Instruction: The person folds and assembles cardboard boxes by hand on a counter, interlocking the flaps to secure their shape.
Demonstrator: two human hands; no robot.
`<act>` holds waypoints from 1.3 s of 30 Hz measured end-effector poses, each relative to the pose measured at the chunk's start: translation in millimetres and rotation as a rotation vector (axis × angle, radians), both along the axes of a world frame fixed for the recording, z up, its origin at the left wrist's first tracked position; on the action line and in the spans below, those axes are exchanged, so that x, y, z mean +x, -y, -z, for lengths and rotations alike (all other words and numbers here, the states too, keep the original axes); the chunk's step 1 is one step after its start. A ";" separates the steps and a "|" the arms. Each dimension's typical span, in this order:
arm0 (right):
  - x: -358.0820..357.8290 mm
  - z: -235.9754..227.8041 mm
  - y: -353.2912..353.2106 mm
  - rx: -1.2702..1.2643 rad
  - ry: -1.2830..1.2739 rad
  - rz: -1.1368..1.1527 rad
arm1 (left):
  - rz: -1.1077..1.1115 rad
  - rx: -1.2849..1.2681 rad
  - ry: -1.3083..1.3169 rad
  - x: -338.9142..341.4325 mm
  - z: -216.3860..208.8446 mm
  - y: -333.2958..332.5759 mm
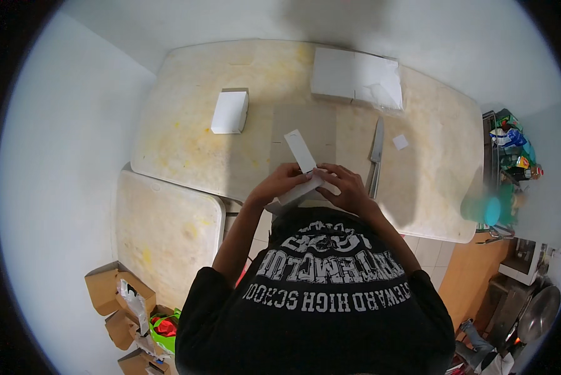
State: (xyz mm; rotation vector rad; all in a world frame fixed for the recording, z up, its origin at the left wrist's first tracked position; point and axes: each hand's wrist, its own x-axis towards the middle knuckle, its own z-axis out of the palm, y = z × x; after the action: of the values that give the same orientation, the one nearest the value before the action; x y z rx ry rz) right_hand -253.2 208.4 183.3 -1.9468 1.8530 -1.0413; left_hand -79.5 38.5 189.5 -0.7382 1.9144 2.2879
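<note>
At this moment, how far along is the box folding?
Done, it seems: one closed white box sits on the table. In hand: the left hand and right hand hold a white carton together, its flap standing open, so it is only partly formed. Left: flat white sheets lie at the far edge, apparently unfolded. A knife lies unused on the right.

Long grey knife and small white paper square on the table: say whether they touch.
Apart. The head view shows bare tabletop between the long grey knife and the small white paper square.

Black short-sleeved T-shirt [318, 294] (white printed lettering across it), bare forearms.
</note>
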 end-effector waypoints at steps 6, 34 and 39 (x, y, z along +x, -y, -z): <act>3.0 5.1 -4.6 -0.034 0.031 0.094 | 0.001 -0.092 0.090 -5.1 6.4 -3.9; -6.3 53.0 0.7 0.338 0.726 0.245 | 0.043 -0.184 -0.081 -45.7 51.8 -7.8; -8.1 40.8 3.9 0.152 0.102 0.235 | 0.005 0.134 0.055 -31.7 45.1 -3.7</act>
State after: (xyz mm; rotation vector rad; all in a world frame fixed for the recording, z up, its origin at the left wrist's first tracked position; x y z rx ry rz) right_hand -261.3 204.6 142.5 -1.5912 2.0740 -1.0090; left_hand -111.2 42.1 144.4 -0.7702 1.7178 2.3393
